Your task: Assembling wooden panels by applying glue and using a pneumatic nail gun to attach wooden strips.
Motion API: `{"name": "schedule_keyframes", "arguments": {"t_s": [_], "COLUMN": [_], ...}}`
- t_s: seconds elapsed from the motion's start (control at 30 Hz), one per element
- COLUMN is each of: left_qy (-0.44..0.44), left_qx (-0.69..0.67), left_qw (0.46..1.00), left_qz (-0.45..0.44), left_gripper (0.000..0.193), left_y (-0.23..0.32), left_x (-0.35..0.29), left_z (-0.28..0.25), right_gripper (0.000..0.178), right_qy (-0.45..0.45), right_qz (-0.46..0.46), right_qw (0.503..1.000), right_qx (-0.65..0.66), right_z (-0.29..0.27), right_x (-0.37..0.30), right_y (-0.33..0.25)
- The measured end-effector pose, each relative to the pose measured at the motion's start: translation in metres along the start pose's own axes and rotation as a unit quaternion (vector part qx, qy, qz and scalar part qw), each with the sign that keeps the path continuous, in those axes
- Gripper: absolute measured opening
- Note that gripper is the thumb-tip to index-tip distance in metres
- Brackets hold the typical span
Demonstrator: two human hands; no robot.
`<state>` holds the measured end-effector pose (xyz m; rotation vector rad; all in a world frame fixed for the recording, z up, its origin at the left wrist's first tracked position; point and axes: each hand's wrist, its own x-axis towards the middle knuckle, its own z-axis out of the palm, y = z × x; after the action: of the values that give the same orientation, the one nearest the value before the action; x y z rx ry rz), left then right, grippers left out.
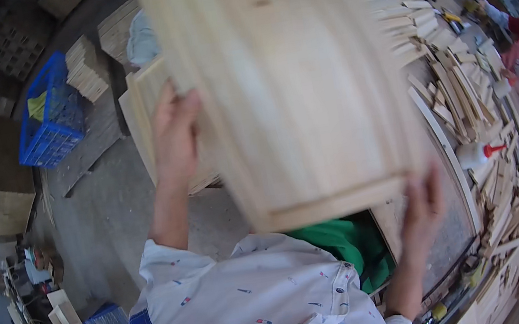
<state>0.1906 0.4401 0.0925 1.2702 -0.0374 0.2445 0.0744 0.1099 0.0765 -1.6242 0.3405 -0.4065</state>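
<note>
Grey concrete floor (105,205) and heaps of cut timber fill this workshop, and the work in hand sits right at its centre. Both hands are clamped on a large pale wooden panel (288,84), carried in the air and tilted, slightly blurred: the left hand (174,138) grips its left edge with the fingers wrapped round the side, and the right hand (422,208) holds the near right corner from below, fingers spread against the underside. Judging by how it hangs, the panel is mid-transfer, neither resting on anything nor let go, so the lift is done and the setting down is left. Just beyond the left hand lies a stack of similar panels (145,112) on the floor, partly hidden by the carried one; whether that is where it came from or where it goes cannot be told. Below the panel a green cloth (345,243) shows beside a work surface (447,228). To the right, short wooden slats (465,98) lie heaped and scattered, with a white glue bottle (476,154) with a red tip among them. A blue crate (52,119) stands far left.
</note>
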Motion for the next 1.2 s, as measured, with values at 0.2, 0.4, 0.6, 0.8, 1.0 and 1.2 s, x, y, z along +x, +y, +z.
{"name": "schedule_keyframes", "arguments": {"t_s": [0.2,0.4,0.6,0.8,1.0,1.2], "left_qy": [0.191,0.268,0.221,0.196,-0.071,-0.06], "left_qx": [0.206,0.322,0.377,0.345,0.812,0.31], "left_qw": [0.959,0.901,0.891,0.908,0.578,0.948], "left_qz": [-0.033,-0.116,-0.122,-0.132,0.043,-0.035], "left_gripper": [0.037,0.034,0.038,0.044,0.042,0.032], "left_y": [-0.05,-0.074,-0.081,-0.109,-0.123,-0.061], "left_x": [-0.026,-0.025,0.03,0.035,0.02,0.003], "left_z": [-0.167,-0.213,-0.232,-0.249,-0.39,-0.057], "right_gripper": [0.04,0.038,0.036,0.038,0.011,0.019], "right_qy": [-0.301,-0.315,-0.281,-0.264,-0.381,-0.392], "right_qz": [-0.033,-0.112,-0.208,-0.203,-0.199,-0.058], "right_qw": [0.951,0.936,0.923,0.93,0.86,0.914], "right_qx": [-0.064,-0.11,-0.162,-0.153,-0.274,-0.085], "right_z": [0.154,0.201,0.245,0.259,0.27,0.114], "right_x": [-0.014,-0.014,0.008,0.004,-0.01,-0.009], "right_y": [0.085,0.106,0.119,0.147,0.156,0.082]}}
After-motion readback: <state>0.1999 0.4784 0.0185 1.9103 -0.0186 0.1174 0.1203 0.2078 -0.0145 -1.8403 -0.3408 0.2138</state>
